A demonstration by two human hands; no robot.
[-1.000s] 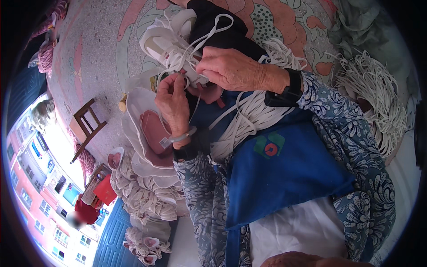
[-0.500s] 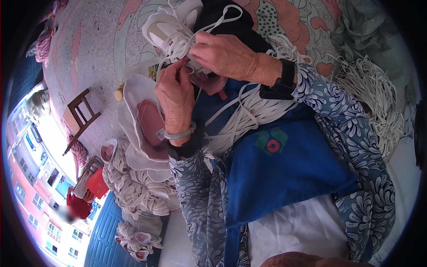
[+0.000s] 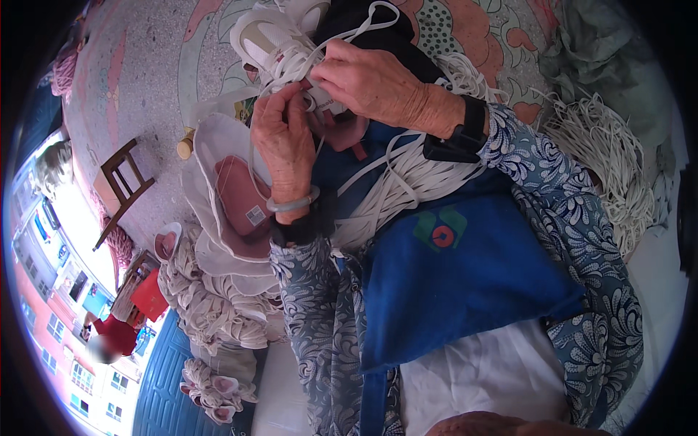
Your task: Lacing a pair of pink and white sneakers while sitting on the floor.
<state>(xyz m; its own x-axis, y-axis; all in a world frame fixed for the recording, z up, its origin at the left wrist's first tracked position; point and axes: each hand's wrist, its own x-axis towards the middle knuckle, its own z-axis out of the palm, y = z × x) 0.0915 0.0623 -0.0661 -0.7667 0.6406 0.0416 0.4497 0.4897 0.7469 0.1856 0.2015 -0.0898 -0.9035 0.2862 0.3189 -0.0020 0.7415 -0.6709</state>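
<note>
Both your left hand (image 3: 282, 138) and right hand (image 3: 378, 86) pinch tight, apparently on laces (image 3: 291, 67), over the white sneaker (image 3: 262, 45), toe pointing away.

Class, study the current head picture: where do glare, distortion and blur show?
Head view, far left: glare washes out the daylight around the pink building, whose lines tilt and bend; head view, rim: the fisheye corners fall to black; head view, lower left: the head of the person in red is smeared, while the right hand looks fairly crisp.
</note>
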